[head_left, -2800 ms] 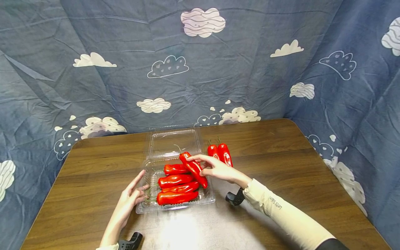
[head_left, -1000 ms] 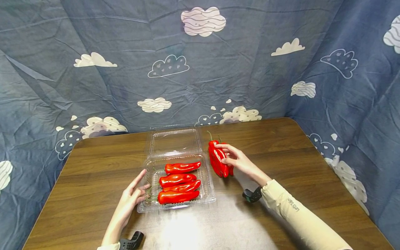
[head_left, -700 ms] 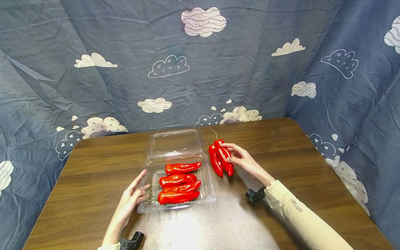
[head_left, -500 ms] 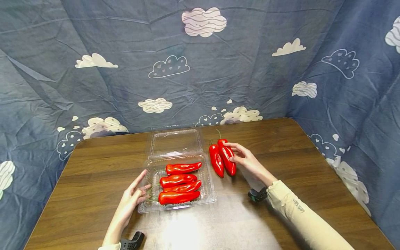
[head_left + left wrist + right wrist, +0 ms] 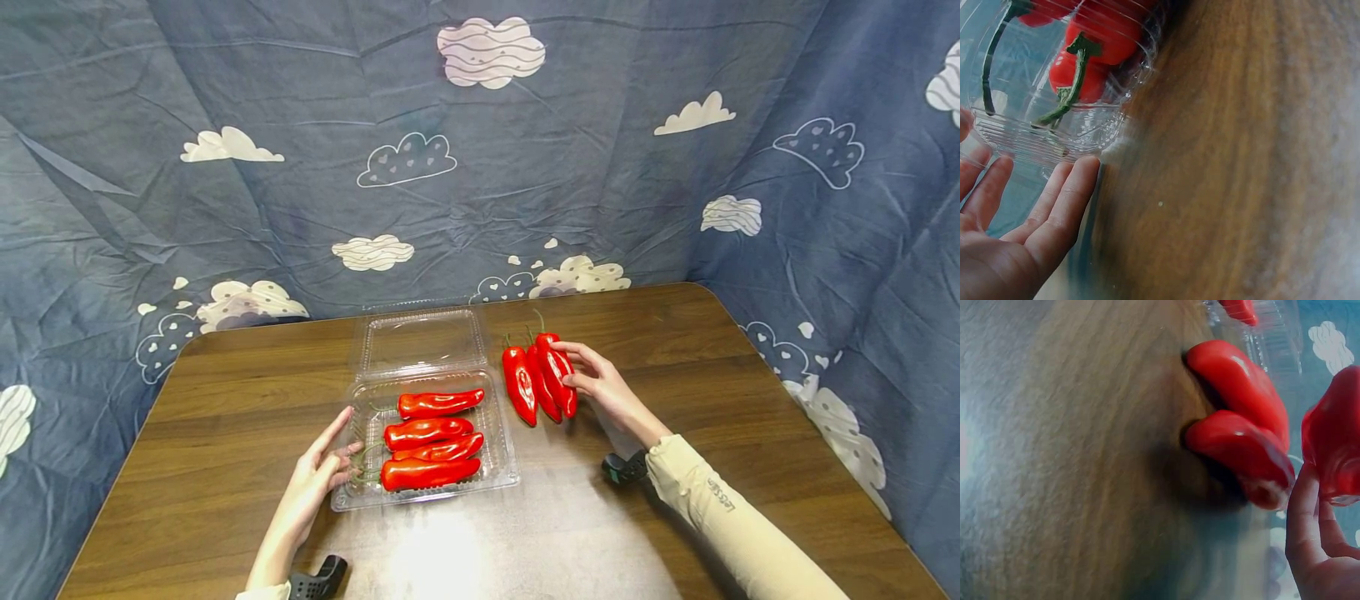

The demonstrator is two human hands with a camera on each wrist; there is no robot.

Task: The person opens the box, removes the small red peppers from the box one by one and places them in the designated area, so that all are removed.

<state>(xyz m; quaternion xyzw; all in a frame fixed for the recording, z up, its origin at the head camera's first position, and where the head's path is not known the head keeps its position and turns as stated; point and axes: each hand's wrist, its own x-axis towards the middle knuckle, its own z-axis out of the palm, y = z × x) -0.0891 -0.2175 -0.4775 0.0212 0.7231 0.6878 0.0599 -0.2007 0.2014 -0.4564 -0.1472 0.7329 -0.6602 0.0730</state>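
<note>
My right hand (image 5: 607,387) pinches a long red pepper (image 5: 557,375) between thumb and fingers; the right wrist view has this pepper (image 5: 1335,434) raised over the table. Two more red peppers lie on the wood just left of it, the outer one (image 5: 519,387) and a middle one (image 5: 542,392) partly covered in the head view. Several red peppers (image 5: 427,474) lie side by side in a clear plastic clamshell box (image 5: 498,475), stems pointing left. Fairly straight fingers of my left hand (image 5: 303,483) touch the box's left wall, as the left wrist view confirms.
The box's clear lid (image 5: 420,342) is folded back flat behind it. Brown wooden table (image 5: 225,417) surrounds the box, with bright glare near its front. A blue cloud-patterned cloth (image 5: 300,192) hangs behind the table's back edge.
My right hand has carried the pepper from above the box to the right, past the two loose peppers, uncovering the middle one. My left hand has stayed at the box.
</note>
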